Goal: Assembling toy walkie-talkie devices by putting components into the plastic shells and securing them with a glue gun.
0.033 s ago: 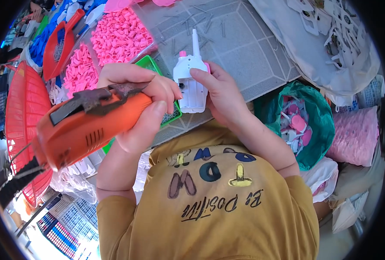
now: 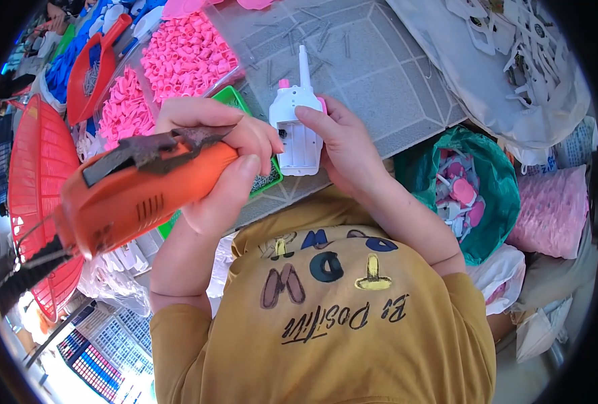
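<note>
My left hand (image 2: pixel 221 151) is wrapped round an orange electric screwdriver (image 2: pixel 151 195), its torn dark tape on top and its cord end at the left. The tool's tip is hidden behind my fingers, close to the toy. In my right hand (image 2: pixel 346 148) lies a white plastic toy walkie-talkie (image 2: pixel 287 104) with a long antenna, a pink knob and an open battery compartment facing up. My thumb presses on its face. Partly under my left hand stands a green tray (image 2: pixel 248 106) of small screws.
Pink plastic parts (image 2: pixel 188 54) fill clear bins at the far left, beside a red scoop (image 2: pixel 87 84) and a red basket (image 2: pixel 40 202). Metal pins lie on the grey table (image 2: pixel 373 87). A green bag (image 2: pixel 501 202) of pink and white parts stands right.
The body of the orange screwdriver has shifted slightly to the right. My right hand and the toy have stayed in place.
</note>
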Available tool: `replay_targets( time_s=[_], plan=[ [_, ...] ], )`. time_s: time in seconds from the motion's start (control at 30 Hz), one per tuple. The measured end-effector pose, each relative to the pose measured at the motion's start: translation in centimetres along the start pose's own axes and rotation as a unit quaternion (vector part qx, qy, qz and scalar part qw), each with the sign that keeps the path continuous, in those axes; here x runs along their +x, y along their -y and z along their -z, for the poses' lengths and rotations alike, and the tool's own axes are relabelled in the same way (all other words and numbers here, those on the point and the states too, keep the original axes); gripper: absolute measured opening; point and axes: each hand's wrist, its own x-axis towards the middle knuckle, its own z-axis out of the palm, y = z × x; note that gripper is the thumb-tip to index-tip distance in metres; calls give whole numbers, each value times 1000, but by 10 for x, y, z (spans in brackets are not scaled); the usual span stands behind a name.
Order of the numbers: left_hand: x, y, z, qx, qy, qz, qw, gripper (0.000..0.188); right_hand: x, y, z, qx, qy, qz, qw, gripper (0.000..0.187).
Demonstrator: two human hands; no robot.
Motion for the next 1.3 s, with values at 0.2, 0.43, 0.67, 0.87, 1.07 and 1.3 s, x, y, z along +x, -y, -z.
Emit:
replay_targets(
  time_s=[0.2, 0.43, 0.67, 0.87, 1.07, 1.3],
  plan=[
    [1, 9, 5, -8, 30, 1, 1000, 36, 2, -1, 1, -8, 5, 3, 1000, 37],
    [15, 7, 5, 41, 73, 81, 993, 31, -1, -3, -1, -1, 0, 6, 1000, 40],
    [4, -17, 4, 18, -15, -40, 999, 38, -6, -1, -3, 6, 0, 4, 1000, 43],
    [-5, -9, 41, 68, -102, -39, 992, 38, -5, 4, -1, 30, 27, -12, 999, 41],
    [-9, 2, 49, 72, -101, -42, 991, 36, -3, 4, -4, 18, 22, -17, 999, 42],
    [-10, 7, 53, 69, -100, -49, 991, 35, -2, 2, -2, 22, 24, -19, 999, 41]
  ],
)
